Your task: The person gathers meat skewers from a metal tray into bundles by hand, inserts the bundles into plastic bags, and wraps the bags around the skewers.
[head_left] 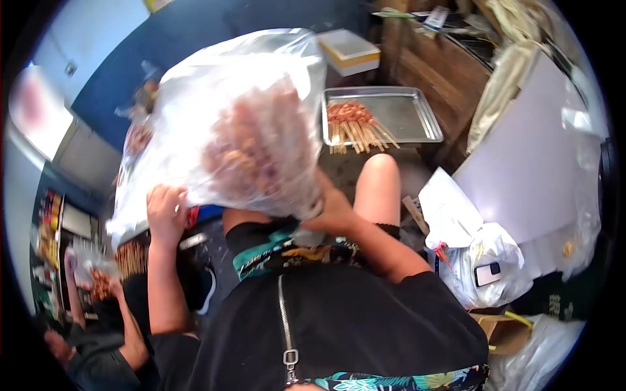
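A large clear plastic bag [189, 98] is raised in front of me, with a mass of pinkish raw meat pieces [257, 140] showing through it. My left hand [166, 210] is closed at the bag's lower left edge, fingers curled on the plastic. At the lower right corner, my right hand [334, 207] grips the gathered plastic; part of its fingers is hidden behind the bag. Beyond the right hand, a metal tray [411, 107] holds several meat skewers [352, 120], their bare sticks pointing toward me over the rim.
A white and yellow box [349, 55] stands behind the tray. To my right, a phone [487, 274] rests on a white plastic bag [469, 254]. At lower left, another person [98, 355] holds a bag of meat [101, 280] near more skewers [132, 259].
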